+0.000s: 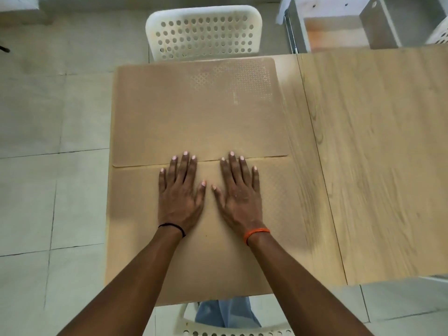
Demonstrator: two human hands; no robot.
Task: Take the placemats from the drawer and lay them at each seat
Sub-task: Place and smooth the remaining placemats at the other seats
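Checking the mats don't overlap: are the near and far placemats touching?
Touching. The head view shows the far placemat with its near edge lying over the near placemat, no table showing between them.

Two bare arms reach forward from the bottom of the view, side by side. The left hand (180, 190) lies flat, palm down, with its fingers straight and spread a little. The right hand (238, 190) lies flat the same way, palm down, fingers straight and pointing ahead. The two thumbs point in toward each other and come close, but they do not touch. A thin black band (173, 227) goes round the left wrist. An orange band (257, 233) goes round the right wrist. Both hands hold nothing.
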